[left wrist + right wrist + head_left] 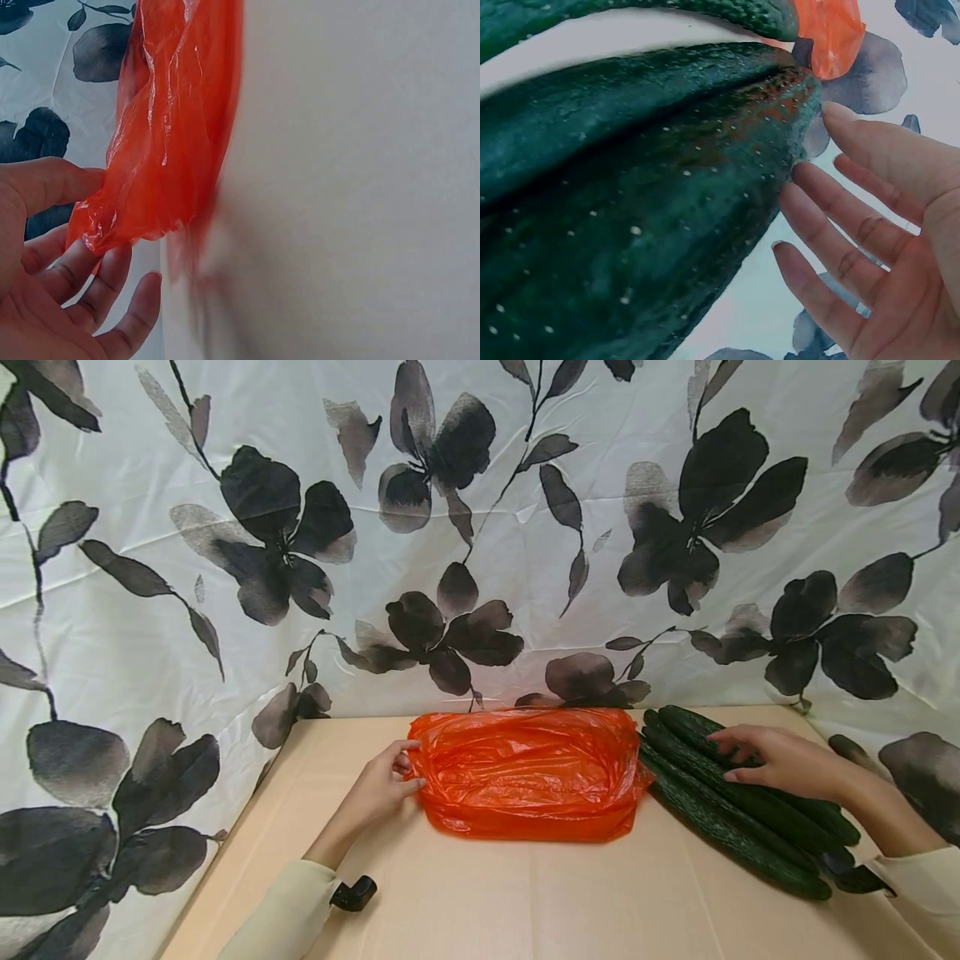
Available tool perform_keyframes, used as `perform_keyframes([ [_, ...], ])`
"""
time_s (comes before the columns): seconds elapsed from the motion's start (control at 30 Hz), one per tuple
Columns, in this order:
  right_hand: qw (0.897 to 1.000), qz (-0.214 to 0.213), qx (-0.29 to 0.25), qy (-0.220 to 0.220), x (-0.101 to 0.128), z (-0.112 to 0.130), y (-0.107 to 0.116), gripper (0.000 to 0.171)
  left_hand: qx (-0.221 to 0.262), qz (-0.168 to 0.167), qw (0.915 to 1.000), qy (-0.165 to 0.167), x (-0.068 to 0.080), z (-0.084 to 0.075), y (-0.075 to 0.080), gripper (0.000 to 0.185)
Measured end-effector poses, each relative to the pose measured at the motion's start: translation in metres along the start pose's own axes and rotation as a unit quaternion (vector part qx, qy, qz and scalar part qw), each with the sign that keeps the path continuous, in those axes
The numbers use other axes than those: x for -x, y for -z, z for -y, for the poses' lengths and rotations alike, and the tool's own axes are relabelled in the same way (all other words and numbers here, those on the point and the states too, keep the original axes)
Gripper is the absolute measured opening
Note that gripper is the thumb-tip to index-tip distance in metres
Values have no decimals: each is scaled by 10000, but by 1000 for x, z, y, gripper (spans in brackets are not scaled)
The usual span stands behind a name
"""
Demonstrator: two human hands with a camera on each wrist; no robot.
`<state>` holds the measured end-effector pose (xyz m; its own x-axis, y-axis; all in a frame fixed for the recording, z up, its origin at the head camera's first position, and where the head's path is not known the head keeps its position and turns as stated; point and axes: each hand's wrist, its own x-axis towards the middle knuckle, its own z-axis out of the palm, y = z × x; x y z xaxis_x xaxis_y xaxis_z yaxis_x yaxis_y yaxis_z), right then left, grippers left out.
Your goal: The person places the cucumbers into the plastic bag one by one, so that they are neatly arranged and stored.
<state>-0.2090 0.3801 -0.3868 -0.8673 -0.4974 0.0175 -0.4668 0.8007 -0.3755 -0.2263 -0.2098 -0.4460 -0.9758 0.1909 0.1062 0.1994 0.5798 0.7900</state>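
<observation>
Orange plastic bag (528, 772) lies flat mid-table (525, 902), mouth edge toward left hand (378, 789). Left hand fingers loosely curled at bag's left edge, thumb on top, touching film; firm pinch not shown. Cucumbers (731, 802) piled just right of bag, touching it. Right hand (780, 762) rests on top cucumber, fingers straight, spread, not wrapped. Judgement: pinch single film layer, lift to open mouth; wrap fingers round one cucumber mid-length, avoid rolling others.

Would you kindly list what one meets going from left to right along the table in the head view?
Left hand → orange plastic bag → cucumbers, with the right hand resting on them.
</observation>
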Motion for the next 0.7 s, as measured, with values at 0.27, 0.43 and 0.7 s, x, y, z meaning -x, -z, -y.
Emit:
perform_keyframes([
  [0.27, 9992, 320, -208, -140, 3, 2, -8, 62, -11, 40, 9999, 97, 1, 0, -1, 56],
  [0.43, 9989, 378, -162, -238, 6, 3, -11, 60, -32, 54, 9999, 109, 2, -1, -1, 55],
  [0.7, 9991, 357, -40, -237, 7, 3, -13, 61, -94, 24, 9999, 26, 4, -2, 0, 55],
])
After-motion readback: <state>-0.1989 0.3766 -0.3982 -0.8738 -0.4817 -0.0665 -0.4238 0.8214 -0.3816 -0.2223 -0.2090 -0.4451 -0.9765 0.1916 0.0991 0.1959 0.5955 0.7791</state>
